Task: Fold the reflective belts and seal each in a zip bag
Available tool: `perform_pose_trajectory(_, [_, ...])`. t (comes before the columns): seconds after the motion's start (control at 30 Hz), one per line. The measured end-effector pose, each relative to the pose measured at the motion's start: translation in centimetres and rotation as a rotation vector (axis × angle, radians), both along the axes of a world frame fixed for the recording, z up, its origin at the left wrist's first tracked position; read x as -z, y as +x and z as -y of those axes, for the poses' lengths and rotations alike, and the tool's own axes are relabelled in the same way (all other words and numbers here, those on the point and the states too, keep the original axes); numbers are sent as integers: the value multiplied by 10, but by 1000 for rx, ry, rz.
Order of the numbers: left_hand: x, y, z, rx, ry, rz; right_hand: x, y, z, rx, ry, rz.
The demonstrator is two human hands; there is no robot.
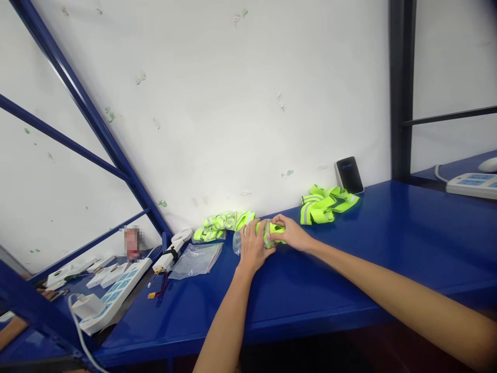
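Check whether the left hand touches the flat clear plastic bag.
Apart: the head view shows blue tabletop between the left hand and the flat clear plastic bag.

The blue surface (388,233) is cut off rightward. Near its back edge, the left hand (254,246) partly hides neon-yellow striped fabric (267,235).

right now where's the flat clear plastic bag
In the head view, the flat clear plastic bag lies on the blue tabletop, between the white fan and the left hand.
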State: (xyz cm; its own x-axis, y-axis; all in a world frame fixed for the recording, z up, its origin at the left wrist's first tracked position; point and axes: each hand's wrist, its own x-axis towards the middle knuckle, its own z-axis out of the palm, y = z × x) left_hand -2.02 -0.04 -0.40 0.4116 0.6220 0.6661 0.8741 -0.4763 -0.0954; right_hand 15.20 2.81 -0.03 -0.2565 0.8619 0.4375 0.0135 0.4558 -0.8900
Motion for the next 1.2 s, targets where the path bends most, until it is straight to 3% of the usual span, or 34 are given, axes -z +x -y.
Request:
perform_pose_trajectory(0.1, [2,-10,-4,12,-28,61,-8,13,-1,-172,-39,34])
perform_pose_trajectory(0.2, [3,-17,-6,39,-48,101,-12,21,-3,-243,-58,83])
perform_pose_trajectory(0.4, [-2,-6,3,125,-104,154,-3,16,-5,-217,-95,14])
perform_pose_trajectory(0.53, [-6,10,9,177,-109,122,2,4,2,-166,43,128])
perform_pose_trajectory(0.7, [-6,10,10,185,-81,94,7,-2,7,-104,183,223])
perform_pose_trajectory(0.77, [-6,9,10,178,-72,43,8,1,4,-175,97,261])
perform_pose_trajectory(0.9, [-6,13,12,127,-82,-35,9,12,-1,-463,-222,205])
perform_pose_trajectory(1.0, [-8,18,15,111,-108,-36,7,15,-2,-601,-322,128])
perform_pose_trajectory(1.07, [-10,20,18,145,-129,-6,5,14,-2,-543,-253,187])
perform_pose_trajectory(1.2, [-24,13,22,221,-145,173,4,13,-5,-272,33,240])
